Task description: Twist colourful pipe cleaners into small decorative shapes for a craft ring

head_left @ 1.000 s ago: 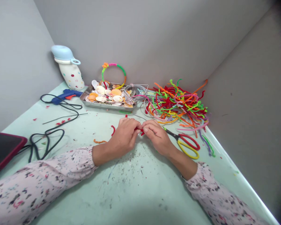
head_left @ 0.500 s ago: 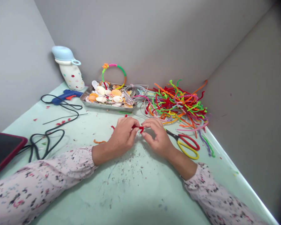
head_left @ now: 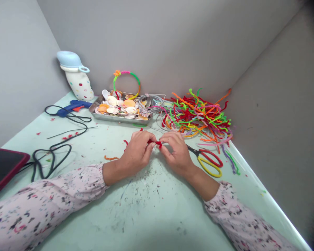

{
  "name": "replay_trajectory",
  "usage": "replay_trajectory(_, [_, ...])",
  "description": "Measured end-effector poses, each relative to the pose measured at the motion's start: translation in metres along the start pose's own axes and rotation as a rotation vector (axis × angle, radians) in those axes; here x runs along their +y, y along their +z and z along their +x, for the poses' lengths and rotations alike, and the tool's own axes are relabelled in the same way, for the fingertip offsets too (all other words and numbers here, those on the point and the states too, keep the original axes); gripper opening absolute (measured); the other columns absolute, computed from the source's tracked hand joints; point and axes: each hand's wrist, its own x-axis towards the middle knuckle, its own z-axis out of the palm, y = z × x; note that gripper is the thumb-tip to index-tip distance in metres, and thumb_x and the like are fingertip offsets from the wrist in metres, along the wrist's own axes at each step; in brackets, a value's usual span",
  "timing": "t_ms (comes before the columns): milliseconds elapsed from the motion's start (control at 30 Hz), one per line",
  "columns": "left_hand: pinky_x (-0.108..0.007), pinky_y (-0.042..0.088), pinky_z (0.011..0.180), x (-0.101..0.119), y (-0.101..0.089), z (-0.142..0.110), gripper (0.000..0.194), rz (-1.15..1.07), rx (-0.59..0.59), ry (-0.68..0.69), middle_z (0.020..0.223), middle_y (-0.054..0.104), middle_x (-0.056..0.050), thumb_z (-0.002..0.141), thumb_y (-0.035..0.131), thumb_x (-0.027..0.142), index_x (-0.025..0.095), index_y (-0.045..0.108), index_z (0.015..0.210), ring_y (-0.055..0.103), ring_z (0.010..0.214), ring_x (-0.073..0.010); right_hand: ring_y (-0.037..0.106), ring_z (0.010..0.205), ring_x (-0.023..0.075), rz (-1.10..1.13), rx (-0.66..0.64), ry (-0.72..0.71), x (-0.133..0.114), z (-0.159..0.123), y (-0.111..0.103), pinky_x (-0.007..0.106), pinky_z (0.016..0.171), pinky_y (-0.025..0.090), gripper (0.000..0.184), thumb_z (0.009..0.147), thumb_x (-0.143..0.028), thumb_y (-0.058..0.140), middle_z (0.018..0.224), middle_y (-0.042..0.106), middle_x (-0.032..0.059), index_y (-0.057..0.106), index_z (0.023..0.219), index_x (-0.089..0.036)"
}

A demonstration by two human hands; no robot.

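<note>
Between my hands is a short red pipe cleaner (head_left: pixel 159 143), with what looks like grey wire running along it. My left hand (head_left: pixel 139 148) pinches it between thumb and fingers. My right hand (head_left: pixel 176 150) closes on its other end, thumb and fingertips meeting at the red fuzz. Most of the piece is covered by my fingers; red bits stick out beyond my left hand. Just right of my right hand lie scissors (head_left: pixel 209 162) with one red and one yellow handle. A short orange pipe cleaner (head_left: pixel 111 158) rests near my left wrist.
Behind my hands stands a metal tray (head_left: pixel 120 119) of seashells (head_left: pixel 112 101), a colourful ring (head_left: pixel 140 83) and coiled grey wire (head_left: pixel 153 104). A pile of pipe cleaners (head_left: pixel 199 115) lies right. Leftward are a blue glue gun (head_left: pixel 73 107), black cord (head_left: pixel 52 150), bottle (head_left: pixel 80 85) and phone (head_left: pixel 7 167).
The thumb and fingers of my right hand have closed in on the red pipe cleaner's end. My left hand stays nearly still.
</note>
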Motion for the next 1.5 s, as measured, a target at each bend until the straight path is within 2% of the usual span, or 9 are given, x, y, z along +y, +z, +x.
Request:
replay_trajectory(333, [-0.037,0.039,0.080,-0.0002,0.0011,0.0005,0.007,0.041,-0.011,0.032,0.084,0.057,-0.004,0.090,0.042,0.018,0.019,0.049,0.088,0.049,0.082,-0.0191,0.057,0.092,0.0202,0.256,-0.011,0.156,-0.0018,0.0009,-0.0007,0.040,0.088,0.043,0.006,0.085,-0.030,0.062,0.088,0.063,0.0020,0.061,0.082,-0.024])
replay_trajectory(467, [-0.037,0.038,0.080,-0.0003,0.0010,0.0000,0.007,0.052,-0.012,0.060,0.083,0.056,-0.004,0.089,0.042,0.017,0.018,0.049,0.088,0.049,0.081,-0.0189,0.058,0.095,0.0198,0.343,-0.025,0.180,-0.0004,0.0016,-0.0004,0.039,0.092,0.042,0.009,0.084,-0.029,0.064,0.085,0.064,0.0010,0.062,0.077,-0.024])
replay_trajectory(633, [-0.037,0.038,0.080,-0.0012,0.0010,0.0003,0.007,0.050,-0.010,0.060,0.084,0.056,-0.004,0.089,0.042,0.017,0.019,0.049,0.089,0.049,0.082,-0.0189,0.057,0.099,0.0205,0.345,-0.029,0.209,-0.0006,0.0017,-0.0011,0.040,0.094,0.042,0.008,0.084,-0.031,0.063,0.090,0.064,0.0023,0.063,0.079,-0.024])
replay_trajectory(800, [-0.037,0.038,0.081,-0.0014,0.0011,-0.0001,0.006,0.046,-0.005,0.055,0.084,0.056,-0.003,0.090,0.043,0.017,0.018,0.048,0.088,0.049,0.082,-0.0186,0.055,0.100,0.0196,0.370,-0.066,0.215,-0.0008,0.0012,-0.0031,0.038,0.096,0.040,0.017,0.091,-0.030,0.051,0.089,0.063,0.0029,0.065,0.085,-0.023])
replay_trajectory(1167, [-0.037,0.036,0.081,-0.0004,0.0023,-0.0005,0.008,0.053,-0.040,0.081,0.085,0.057,-0.004,0.089,0.043,0.015,0.018,0.050,0.088,0.048,0.082,-0.0191,0.055,0.099,0.0209,0.496,-0.076,0.363,-0.0006,0.0023,0.0006,0.035,0.090,0.040,0.024,0.088,-0.026,0.050,0.087,0.061,0.0035,0.061,0.068,-0.020])
replay_trajectory(1267, [-0.037,0.037,0.080,-0.0007,0.0016,0.0001,0.007,0.047,-0.020,0.062,0.083,0.057,-0.004,0.089,0.043,0.016,0.017,0.050,0.087,0.048,0.081,-0.0188,0.056,0.096,0.0199,0.389,-0.049,0.290,-0.0026,0.0014,0.0001,0.036,0.091,0.041,0.019,0.090,-0.028,0.050,0.092,0.061,0.0034,0.063,0.077,-0.021])
replay_trajectory(1333, [-0.036,0.037,0.080,-0.0008,0.0006,0.0006,0.007,0.041,0.005,0.036,0.083,0.057,-0.003,0.090,0.042,0.018,0.018,0.049,0.087,0.049,0.081,-0.0186,0.055,0.099,0.0201,0.255,0.027,0.196,-0.0049,0.0009,-0.0016,0.038,0.095,0.039,0.010,0.088,-0.028,0.055,0.097,0.062,0.0036,0.062,0.090,-0.022])
replay_trajectory(1400, [-0.036,0.037,0.080,-0.0007,-0.0003,0.0010,0.008,0.034,0.027,0.009,0.083,0.057,-0.003,0.091,0.042,0.020,0.018,0.050,0.088,0.049,0.081,-0.0184,0.055,0.101,0.0211,0.120,0.118,0.108,-0.0067,0.0008,-0.0036,0.040,0.096,0.038,0.016,0.084,-0.028,0.062,0.101,0.062,0.0044,0.059,0.099,-0.022])
replay_trajectory(1500, [-0.036,0.037,0.082,-0.0005,-0.0007,0.0009,0.008,0.017,0.034,-0.012,0.084,0.057,-0.003,0.091,0.042,0.019,0.018,0.050,0.088,0.050,0.082,-0.0180,0.055,0.099,0.0217,-0.030,0.197,0.002,-0.0067,0.0011,-0.0054,0.041,0.094,0.039,0.017,0.081,-0.026,0.066,0.098,0.063,0.0040,0.060,0.097,-0.024])
